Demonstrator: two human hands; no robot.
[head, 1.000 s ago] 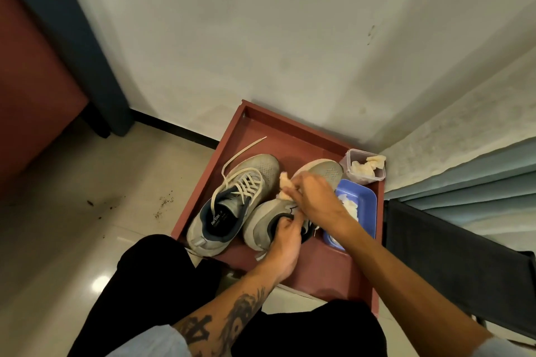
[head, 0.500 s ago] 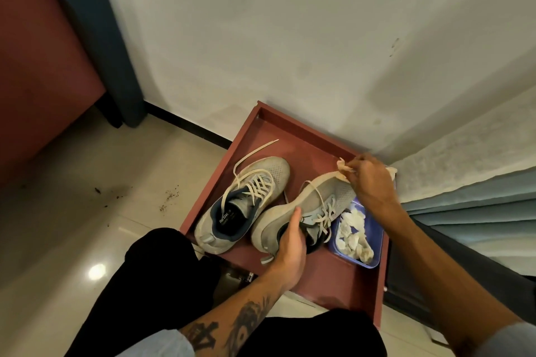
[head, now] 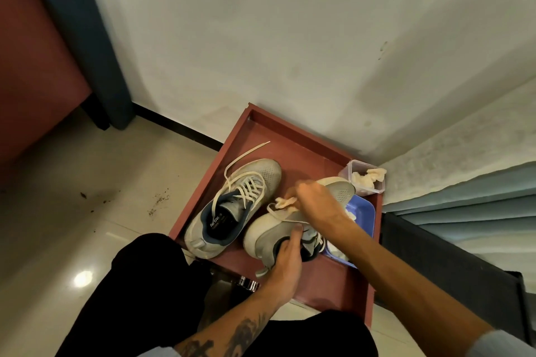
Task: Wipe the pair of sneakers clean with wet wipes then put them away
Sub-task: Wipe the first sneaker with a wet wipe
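On the floor (head: 101, 211), against the wall, sits a red tray (head: 313, 159) that carries both shoes. Along its left edge lies the laced sneaker (head: 232, 209), flat on its sole, toe toward the wall, one loose lace end trailing toward the far left corner; no hand touches it. Just beside it, in the middle of the tray, the held sneaker (head: 266, 229) is tipped on its side. The left hand (head: 285, 258) grips it at the collar, fingers curled into the opening and thumb pressed on the outer side. Above its laces the right hand (head: 316, 200) pinches a crumpled wipe (head: 285, 202) between fingertips and thumb, the wipe touching the upper near the lace area. Along the right edge a blue dish (head: 364, 209) holds white pieces, partly hidden by the forearm, and in the far right corner a clear box (head: 345, 178) holds crumpled yellowish wipes.

The step in hand looks like wiping the upper of the held sneaker, so the cleaning is partway and putting away is not yet begun. The next move likely calls for a firm hold at the collar while the wipe is dragged along the mesh and toe, turning the shoe to reach the sole edge, then a fresh wipe for the laced sneaker
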